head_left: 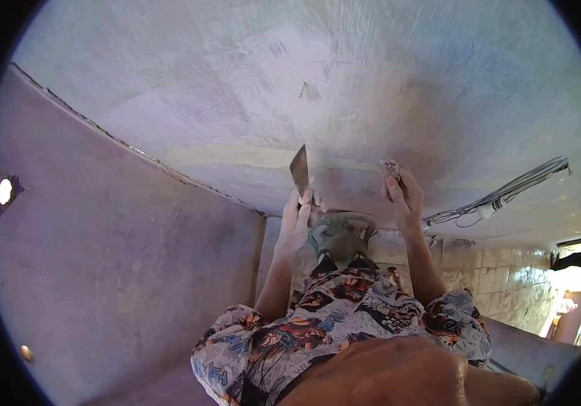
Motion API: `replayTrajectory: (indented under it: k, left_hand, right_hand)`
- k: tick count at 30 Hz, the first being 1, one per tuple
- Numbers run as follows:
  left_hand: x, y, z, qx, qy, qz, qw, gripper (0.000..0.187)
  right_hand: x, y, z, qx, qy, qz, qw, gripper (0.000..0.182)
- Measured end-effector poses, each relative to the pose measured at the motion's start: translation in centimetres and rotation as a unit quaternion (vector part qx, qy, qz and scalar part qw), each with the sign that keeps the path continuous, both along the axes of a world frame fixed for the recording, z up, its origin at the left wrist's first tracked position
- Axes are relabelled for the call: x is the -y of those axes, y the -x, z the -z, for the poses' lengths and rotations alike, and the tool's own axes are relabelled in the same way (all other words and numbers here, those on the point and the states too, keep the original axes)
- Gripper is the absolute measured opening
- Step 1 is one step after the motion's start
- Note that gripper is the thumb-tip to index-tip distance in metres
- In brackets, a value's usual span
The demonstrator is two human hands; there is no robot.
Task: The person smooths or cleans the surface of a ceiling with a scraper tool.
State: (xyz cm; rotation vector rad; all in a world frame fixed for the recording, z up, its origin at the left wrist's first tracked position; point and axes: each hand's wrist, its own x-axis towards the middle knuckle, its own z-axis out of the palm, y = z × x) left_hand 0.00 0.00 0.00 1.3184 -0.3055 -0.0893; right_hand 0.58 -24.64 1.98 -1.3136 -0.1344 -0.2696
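Note:
My left hand point(294, 227) is closed around the lower end of a putty knife point(300, 170), whose flat, tapering blade points up toward the plastered surface. To the right, my raised right hand point(407, 201) pinches a small, crumpled, pale grey piece point(390, 169) between thumb and fingers; I cannot tell what it is. Whitish dust coats the fingers of both hands. Behind them spreads the pale plastered surface point(344, 101), with streaks, scrape marks and a lighter band across it.
A bundle of loose wires point(500, 199) with a white fitting point(488, 210) hangs at the right. A dark, rough seam point(135, 152) runs along the left wall point(114, 250). Below my hands is a greenish object point(341, 230). Bright daylight enters at the far right.

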Motion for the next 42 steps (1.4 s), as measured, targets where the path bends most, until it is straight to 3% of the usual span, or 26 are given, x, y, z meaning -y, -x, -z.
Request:
replayTrajectory:
  k: [2,3,5,6,9,11,12,14,17,19,21,22,24,28,30,31,33,36,40,42]
  left_hand:
    - [0.5,-0.7,-0.7,0.071,-0.055,-0.03,0.996,0.057]
    - [1.5,-0.1,-0.1,0.067,-0.024,-0.031,0.997,0.057]
    - [1.8,-0.9,0.7,0.079,-0.039,0.002,0.996,0.049]
    - [-1.6,-1.4,-0.9,0.139,-0.22,0.013,0.966,0.049]
    - [-0.7,-0.2,-4.4,0.153,-0.291,0.021,0.944,0.056]
    - [-1.6,-0.2,-3.8,0.16,-0.295,0.044,0.941,0.056]
    - [-2.3,-0.1,-3.5,0.163,-0.306,0.069,0.935,0.057]
    - [-3.9,-0.1,-3.1,0.159,-0.305,0.09,0.935,0.058]
    - [-6.3,-0.2,-3.5,0.172,-0.323,0.099,0.925,0.058]
    - [-8.0,-0.3,-4.2,0.188,-0.341,0.091,0.917,0.057]
    - [-9.5,-0.7,-4.8,0.189,-0.233,0.123,0.946,0.05]
    - [-9.8,-0.6,-4.8,0.19,-0.235,0.126,0.945,0.05]
    - [-10.1,0.1,-4.5,0.038,-0.055,0.127,0.99,0.037]
    - [-8.3,-1.1,-0.5,0.134,0.021,0.065,0.989,0.028]
    - [-6.1,-2.0,0.0,0.282,0.078,-0.025,0.956,0.024]
    - [-4.8,-2.1,-1.0,0.282,0.08,-0.022,0.956,0.024]
    - [-2.9,-2.0,-3.2,0.183,0.221,-0.011,0.958,0.021]
    - [-3.2,-2.8,-5.0,0.13,0.145,0.037,0.98,0.022]
    - [-3.6,-6.0,-6.3,0.18,0.023,0.013,0.983,0.021]
    - [-3.2,-8.3,-6.5,0.389,-0.021,-0.057,0.919,0.037]
  right_hand:
    - [0.4,-0.3,-0.1,0.024,0.017,0.012,0.999,0.049]
    - [1.3,0.5,-1.3,0.022,0.048,0.013,0.999,0.049]
    - [1.5,0.8,-2.2,0.039,0.183,0.027,0.982,0.041]
    - [-1.5,0.9,-2.1,0.039,0.146,0.029,0.988,0.041]
    - [-3.6,1.1,-3.8,0.105,0.181,0.084,0.974,0.044]
    - [-4.1,0.6,-4.4,0.277,0.337,0.125,0.891,0.049]
    - [-4.3,0.4,-4.2,0.276,0.34,0.128,0.89,0.049]
    - [-4.5,0.0,-3.2,0.275,0.374,-0.021,0.885,0.042]
    - [-4.5,-0.4,-1.7,0.271,0.46,-0.033,0.845,0.037]
    - [-5.4,-0.8,-1.1,0.284,0.417,-0.015,0.863,0.034]
    - [-6.4,-0.7,-0.8,0.295,0.377,0.007,0.878,0.032]
    - [-6.8,-0.5,-0.8,0.273,0.359,0.028,0.892,0.032]
    - [-7.3,-0.1,-0.4,0.25,0.34,0.049,0.905,0.032]
    - [-8.9,0.8,1.2,0.157,0.245,0.069,0.954,0.025]
    - [-9.2,1.0,1.3,0.128,0.219,0.073,0.964,0.02]
    - [-9.1,1.1,1.1,0.094,0.236,0.053,0.966,0.02]
    - [-8.7,1.4,0.1,0.058,0.256,0.033,0.964,0.02]
    - [-6.9,1.3,-2.8,0.093,0.325,0.012,0.941,0.023]
    - [-4.5,0.0,-6.9,0.199,0.353,0.083,0.911,0.028]
    - [-3.7,-0.9,-10.2,0.275,0.381,0.093,0.878,0.03]
